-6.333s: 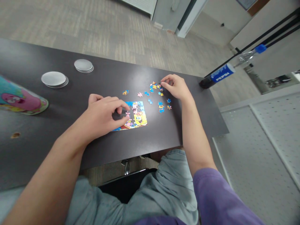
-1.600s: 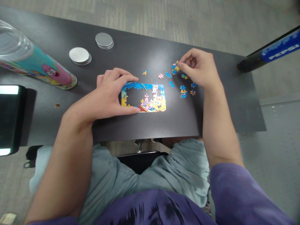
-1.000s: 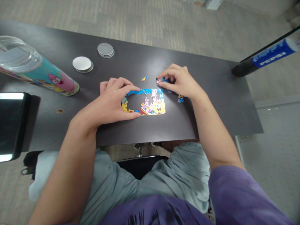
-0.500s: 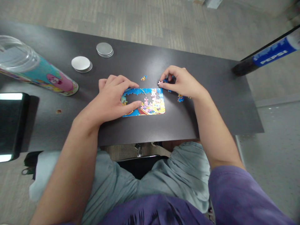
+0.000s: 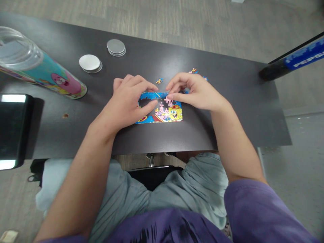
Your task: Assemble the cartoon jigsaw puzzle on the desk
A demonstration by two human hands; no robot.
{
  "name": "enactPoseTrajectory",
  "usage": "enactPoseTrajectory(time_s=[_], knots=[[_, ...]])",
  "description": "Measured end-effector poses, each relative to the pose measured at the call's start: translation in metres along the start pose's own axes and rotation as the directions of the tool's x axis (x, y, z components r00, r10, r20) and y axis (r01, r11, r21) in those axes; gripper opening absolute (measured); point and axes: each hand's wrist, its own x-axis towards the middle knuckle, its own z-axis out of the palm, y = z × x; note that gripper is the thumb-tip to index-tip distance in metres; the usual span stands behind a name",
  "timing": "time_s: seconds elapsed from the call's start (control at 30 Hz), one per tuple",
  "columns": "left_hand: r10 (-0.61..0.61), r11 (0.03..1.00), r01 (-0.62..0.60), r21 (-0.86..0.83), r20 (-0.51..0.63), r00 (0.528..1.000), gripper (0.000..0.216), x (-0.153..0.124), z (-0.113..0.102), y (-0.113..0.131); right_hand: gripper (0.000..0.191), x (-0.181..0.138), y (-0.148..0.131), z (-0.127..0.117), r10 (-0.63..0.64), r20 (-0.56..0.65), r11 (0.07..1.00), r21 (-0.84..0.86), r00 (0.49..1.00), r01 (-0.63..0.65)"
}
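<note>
The puzzle lies mid-frame on the surface. The left hand is spread loosely over its left side. I can't tell if the right hand grips the pink piece. Pushing too hard could pop the puzzle apart.

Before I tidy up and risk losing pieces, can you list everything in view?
Table: one, dark grey, across the middle
Puzzle: one, multicoloured, partly assembled, centre of table
Loose pieces: several, multicoloured, beyond the puzzle, some hidden
Printed canister: one, teal and pink, table's left
Disc stacks: two, silvery-white, far left of table
Device: one, black with bright ends, left edge
Bottle: one, dark, blue label, table's right end
Seat: one, black, lower middle
Floor: one, grey, around the table
Small block: one, cream, lower-left corner
Shorts: one pair, grey-blue, below the table
Shirt: one, purple, bottom centre
Left hand: one, bare, spread over the puzzle's left side
Right hand: one, bare, at the puzzle's upper right
</note>
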Motion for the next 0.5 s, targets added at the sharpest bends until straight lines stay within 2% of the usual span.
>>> enactPoseTrajectory(time_s=[0.13,0.33,0.5], knots=[[0.025,1.000,-0.024,-0.010,0.030,0.999,0.036,0.000,0.003,0.000,0.035,0.001,0.001,0.008,-0.034,0.049,0.999,-0.041,0.998,0.036],[0.055,0.998,-0.056,0.005,0.061,0.997,0.041,-0.001,0.006,0.004,0.033,0.001,0.001,0.010,0.011,0.060,0.996,-0.093,0.998,-0.005],[0.101,0.995,-0.102,-0.022,-0.017,0.995,0.039,0.000,0.014,-0.004,0.029,0.000,0.003,0.010,-0.015,0.063,0.996,-0.083,0.998,0.020]])
